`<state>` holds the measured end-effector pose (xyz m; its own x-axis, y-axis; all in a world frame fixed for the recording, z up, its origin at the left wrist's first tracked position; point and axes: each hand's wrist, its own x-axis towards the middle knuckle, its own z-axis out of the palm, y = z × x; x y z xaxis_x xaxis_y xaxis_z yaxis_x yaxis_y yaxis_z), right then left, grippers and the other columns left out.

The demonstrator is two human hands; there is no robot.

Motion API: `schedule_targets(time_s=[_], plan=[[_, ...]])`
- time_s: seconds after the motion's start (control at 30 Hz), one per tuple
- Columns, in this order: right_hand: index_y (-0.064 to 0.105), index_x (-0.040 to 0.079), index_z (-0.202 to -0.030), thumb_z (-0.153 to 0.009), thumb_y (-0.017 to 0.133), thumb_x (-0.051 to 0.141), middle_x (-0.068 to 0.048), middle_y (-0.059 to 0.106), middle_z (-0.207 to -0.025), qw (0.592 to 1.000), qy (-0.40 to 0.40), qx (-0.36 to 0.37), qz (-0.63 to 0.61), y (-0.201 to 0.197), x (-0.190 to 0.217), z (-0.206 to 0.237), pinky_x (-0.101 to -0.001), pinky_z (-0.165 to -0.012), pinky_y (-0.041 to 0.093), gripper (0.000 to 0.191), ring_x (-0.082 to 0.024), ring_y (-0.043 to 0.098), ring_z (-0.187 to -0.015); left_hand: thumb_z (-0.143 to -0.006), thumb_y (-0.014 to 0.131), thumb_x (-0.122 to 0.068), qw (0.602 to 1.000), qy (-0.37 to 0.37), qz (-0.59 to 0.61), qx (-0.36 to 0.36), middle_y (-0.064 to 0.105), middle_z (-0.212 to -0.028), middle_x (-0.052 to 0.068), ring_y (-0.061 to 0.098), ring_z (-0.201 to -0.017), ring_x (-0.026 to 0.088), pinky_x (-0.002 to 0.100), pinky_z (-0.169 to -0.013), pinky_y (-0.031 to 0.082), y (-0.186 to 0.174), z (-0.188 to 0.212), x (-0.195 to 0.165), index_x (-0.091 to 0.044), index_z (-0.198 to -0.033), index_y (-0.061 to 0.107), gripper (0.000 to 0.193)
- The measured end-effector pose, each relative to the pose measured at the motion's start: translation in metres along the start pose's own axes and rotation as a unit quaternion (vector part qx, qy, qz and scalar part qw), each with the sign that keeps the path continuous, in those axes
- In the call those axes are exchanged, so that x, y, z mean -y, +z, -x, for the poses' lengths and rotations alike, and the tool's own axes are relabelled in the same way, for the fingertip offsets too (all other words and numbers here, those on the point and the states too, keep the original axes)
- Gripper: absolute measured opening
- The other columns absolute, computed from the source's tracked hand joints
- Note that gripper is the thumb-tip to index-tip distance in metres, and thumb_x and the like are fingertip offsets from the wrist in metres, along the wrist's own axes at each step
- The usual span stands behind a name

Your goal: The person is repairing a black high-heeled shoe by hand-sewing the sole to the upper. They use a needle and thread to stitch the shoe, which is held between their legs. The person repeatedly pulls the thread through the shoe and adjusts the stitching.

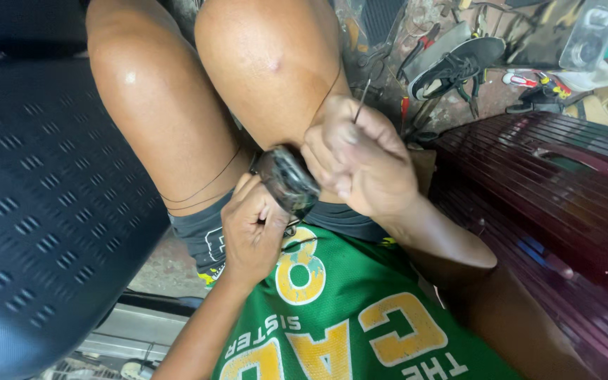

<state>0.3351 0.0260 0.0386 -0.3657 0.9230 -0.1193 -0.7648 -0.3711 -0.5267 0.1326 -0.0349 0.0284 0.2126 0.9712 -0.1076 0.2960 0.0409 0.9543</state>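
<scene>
Thread (202, 188) runs in thin dark lines across our thigh, from the knee down toward our lap, and that is where both our hands meet. We hold a small dark shoe part (288, 179), rounded and scuffed, pressed against the inside of our knee (269, 67). Our left hand (253, 232) sits just below it, fingers curled narrow and pinching at its lower edge where the thread seems to end; we cannot tell exactly what sits between the fingertips. Our right hand (360, 165) is closed tight just beside the dark piece on its other side, touching it, and grips a thin metal needle (362, 98) that sticks up out of the fist toward the floor beyond our knees. So the piece lies between the two hands, touching both, above the left and beside the right.

We wear a green jersey (360, 324) with yellow lettering and grey shorts (205, 236). A dark blue perforated seat (43, 211) fills the left side of the view, and a dark red ribbed suitcase (557, 197) lies at the right, close to our right forearm. Farther off, on the floor past our knees, a black sneaker (459, 67) rests among scattered tools and scraps.
</scene>
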Motion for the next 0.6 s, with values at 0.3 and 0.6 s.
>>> schedule_targets(time_s=[0.3, 0.6], plan=[[0.045, 0.007, -0.093, -0.115, 0.05, 0.026, -0.001, 0.042, -0.07, 0.999, 0.038, -0.01, -0.014, 0.012, 0.005, -0.005, -0.0202, -0.051, 0.033, 0.03, -0.008, 0.039, -0.057, -0.1, 0.062, -0.014, 0.934, -0.167, 0.309, -0.067, 0.062, -0.089, 0.007, 0.06, -0.069, 0.012, 0.022, -0.061, 0.048, -0.013, 0.0, -0.021, -0.006, -0.101, 0.05, 0.015], [0.052, 0.003, -0.099, -0.114, 0.043, 0.032, -0.01, 0.052, -0.087, 0.999, 0.008, 0.032, 0.013, 0.059, -0.012, 0.006, -0.0261, -0.062, 0.046, 0.034, -0.016, 0.054, -0.073, -0.089, 0.071, -0.016, 0.852, -0.228, 0.471, -0.015, 0.066, -0.104, 0.005, 0.041, -0.06, 0.001, 0.015, -0.051, 0.03, -0.043, 0.001, -0.05, 0.002, -0.152, 0.039, 0.073]])
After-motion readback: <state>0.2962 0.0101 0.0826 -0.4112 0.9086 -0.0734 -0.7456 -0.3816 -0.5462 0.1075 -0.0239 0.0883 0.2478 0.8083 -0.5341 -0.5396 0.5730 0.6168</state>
